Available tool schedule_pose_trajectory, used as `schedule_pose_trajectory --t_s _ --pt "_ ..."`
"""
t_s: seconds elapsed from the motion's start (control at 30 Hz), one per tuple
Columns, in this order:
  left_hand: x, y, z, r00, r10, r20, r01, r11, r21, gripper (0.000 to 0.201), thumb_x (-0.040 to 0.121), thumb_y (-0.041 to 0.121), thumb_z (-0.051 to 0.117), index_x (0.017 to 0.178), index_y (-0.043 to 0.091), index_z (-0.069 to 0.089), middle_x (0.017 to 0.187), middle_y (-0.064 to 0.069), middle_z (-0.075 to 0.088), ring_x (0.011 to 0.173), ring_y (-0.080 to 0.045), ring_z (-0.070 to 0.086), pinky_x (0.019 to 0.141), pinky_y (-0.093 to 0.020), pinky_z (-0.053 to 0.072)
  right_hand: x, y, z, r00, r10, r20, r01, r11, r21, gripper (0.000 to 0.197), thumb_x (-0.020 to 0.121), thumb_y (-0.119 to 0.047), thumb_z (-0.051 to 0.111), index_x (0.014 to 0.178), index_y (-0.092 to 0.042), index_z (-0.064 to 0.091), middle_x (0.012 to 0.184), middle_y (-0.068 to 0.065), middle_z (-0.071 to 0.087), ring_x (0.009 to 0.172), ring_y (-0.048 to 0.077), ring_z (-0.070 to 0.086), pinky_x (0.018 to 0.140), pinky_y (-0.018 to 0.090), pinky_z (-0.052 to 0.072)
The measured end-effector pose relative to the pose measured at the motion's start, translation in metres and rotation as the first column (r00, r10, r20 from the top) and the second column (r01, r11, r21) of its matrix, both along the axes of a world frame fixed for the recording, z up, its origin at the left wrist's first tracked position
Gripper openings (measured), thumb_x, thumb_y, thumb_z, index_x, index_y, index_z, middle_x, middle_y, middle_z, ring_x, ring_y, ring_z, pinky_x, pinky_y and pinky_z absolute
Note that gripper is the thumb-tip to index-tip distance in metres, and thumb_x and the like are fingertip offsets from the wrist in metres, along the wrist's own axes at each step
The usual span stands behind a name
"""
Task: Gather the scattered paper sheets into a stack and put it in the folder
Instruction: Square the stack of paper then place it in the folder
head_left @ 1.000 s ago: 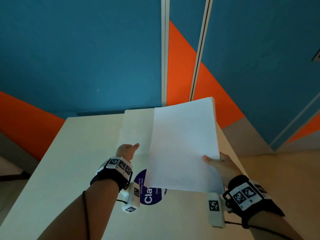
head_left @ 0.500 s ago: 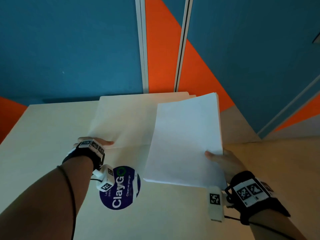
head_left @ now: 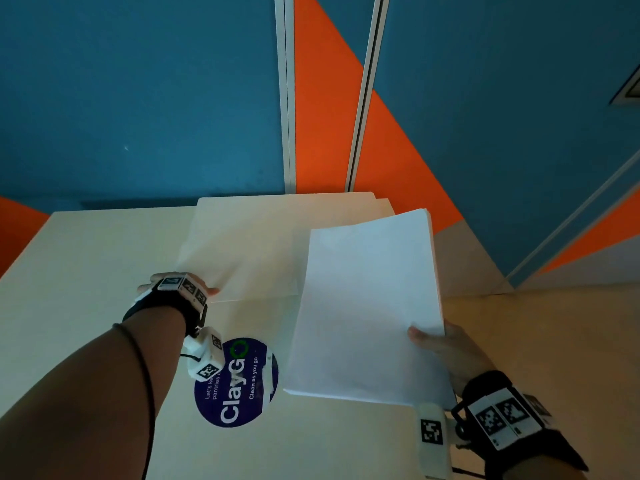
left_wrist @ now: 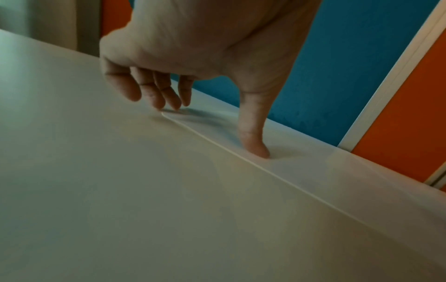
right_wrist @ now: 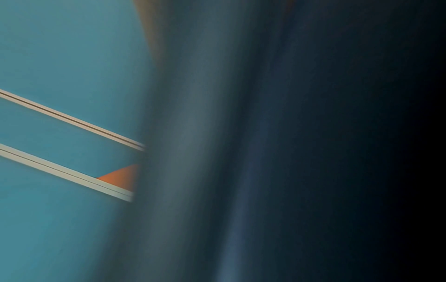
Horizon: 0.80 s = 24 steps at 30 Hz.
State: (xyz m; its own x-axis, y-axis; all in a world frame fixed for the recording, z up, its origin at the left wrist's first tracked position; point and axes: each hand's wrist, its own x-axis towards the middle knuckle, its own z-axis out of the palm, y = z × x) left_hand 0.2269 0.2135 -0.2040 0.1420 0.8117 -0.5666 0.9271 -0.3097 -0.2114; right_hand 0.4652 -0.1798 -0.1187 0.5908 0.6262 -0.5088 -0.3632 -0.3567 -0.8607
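The stack is gathered and the folder is being opened.
You hold one stack of paper sheets in your right hand, thumb on top, just right of the one folder on the surface. Your left hand presses its corner, fingers loosely spread. Putting the stack inside is left.

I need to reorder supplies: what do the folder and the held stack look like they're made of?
Folder: seems thin translucent matte plastic, cream; the thumb dents its cover. Stack: plain white matte paper, its sheet edges layered at the far corner, sagging slightly from the right hand.
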Motion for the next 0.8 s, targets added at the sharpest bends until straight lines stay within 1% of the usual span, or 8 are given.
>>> schedule_pose_trajectory --t_s 0.07,0.1,0.17,0.23,0.43,0.6,0.67,0.8 --pt "0.000 -0.013 0.016 1.000 0.020 0.003 -0.021 0.999 0.027 0.097 0.070 0.086 0.031 0.139 0.019 0.041 0.149 -0.012 0.037 0.136 -0.034 0.036 0.110 -0.049 0.030 0.000 -0.005 -0.001 1.000 0.023 0.001 -0.023 1.000 0.001 0.081 0.032 -0.047 0.091 0.096 -0.004 0.070 0.093 0.014 0.074 0.085 0.033 0.071 0.073 0.039 0.056" --pt "0.001 -0.017 0.022 1.000 0.006 0.001 -0.006 1.000 0.031 0.095 0.071 0.085 0.030 0.138 0.018 0.043 0.147 -0.011 0.040 0.134 -0.033 0.039 0.110 -0.047 0.032 0.001 -0.007 -0.002 1.000 0.021 0.006 -0.021 1.000 0.001 0.082 0.032 -0.047 0.091 0.098 -0.003 0.069 0.093 0.015 0.074 0.086 0.033 0.071 0.074 0.040 0.056" --pt "0.003 -0.022 0.029 1.000 0.013 0.023 -0.014 0.999 0.035 0.093 0.075 0.081 0.030 0.140 0.016 0.041 0.146 -0.010 0.042 0.133 -0.030 0.040 0.111 -0.042 0.031 0.003 -0.008 -0.001 1.000 -0.001 0.011 0.001 1.000 -0.016 0.050 0.066 -0.026 0.082 0.105 0.002 0.066 0.099 0.019 0.071 0.090 0.037 0.068 0.082 0.046 0.054" --pt "0.006 -0.030 0.037 0.998 0.040 0.044 -0.042 0.998 0.040 0.089 0.080 0.077 0.033 0.143 0.013 0.037 0.149 -0.010 0.038 0.136 -0.029 0.037 0.113 -0.041 0.029 0.004 -0.008 0.002 0.999 -0.025 0.022 0.026 0.999 -0.041 0.023 0.083 -0.008 0.065 0.104 0.003 0.065 0.104 0.022 0.069 0.095 0.038 0.066 0.089 0.050 0.051" --pt "0.012 -0.051 0.065 0.997 0.061 0.053 -0.062 0.998 0.006 0.076 0.092 0.060 0.033 0.146 0.008 0.028 0.154 -0.014 0.026 0.141 -0.030 0.028 0.115 -0.040 0.026 0.008 0.001 -0.002 0.998 -0.020 0.065 0.028 0.992 -0.127 0.017 0.085 -0.010 0.065 0.100 -0.002 0.066 0.103 0.018 0.070 0.096 0.036 0.066 0.093 0.054 0.049" --pt "-0.014 -0.083 0.074 0.948 -0.306 -0.086 0.318 0.909 0.271 0.045 0.090 0.033 0.054 0.133 0.020 0.047 0.136 -0.004 0.050 0.126 -0.020 0.049 0.103 -0.026 0.043 0.006 0.006 -0.005 0.998 -0.029 0.051 0.036 0.990 -0.135 0.025 0.085 -0.009 0.065 0.108 0.001 0.064 0.105 0.018 0.069 0.098 0.036 0.065 0.093 0.052 0.049" --pt "-0.028 -0.088 0.070 0.962 -0.269 -0.052 0.272 0.919 0.284 0.038 0.094 0.028 0.047 0.129 0.015 0.048 0.136 -0.005 0.050 0.126 -0.019 0.049 0.102 -0.025 0.040 0.004 0.006 -0.002 0.999 -0.021 0.046 0.027 0.991 -0.129 0.026 0.085 -0.009 0.065 0.109 0.001 0.064 0.105 0.018 0.069 0.097 0.036 0.065 0.092 0.051 0.049" --pt "-0.055 -0.085 0.059 0.946 0.097 0.309 -0.148 0.978 0.146 0.033 0.099 0.026 0.041 0.122 0.004 0.052 0.127 -0.011 0.058 0.118 -0.023 0.055 0.094 -0.024 0.042 -0.001 0.004 0.006 0.999 -0.004 0.050 0.010 0.994 -0.111 0.025 0.085 -0.009 0.064 0.109 0.000 0.064 0.104 0.016 0.069 0.093 0.032 0.066 0.087 0.044 0.051"
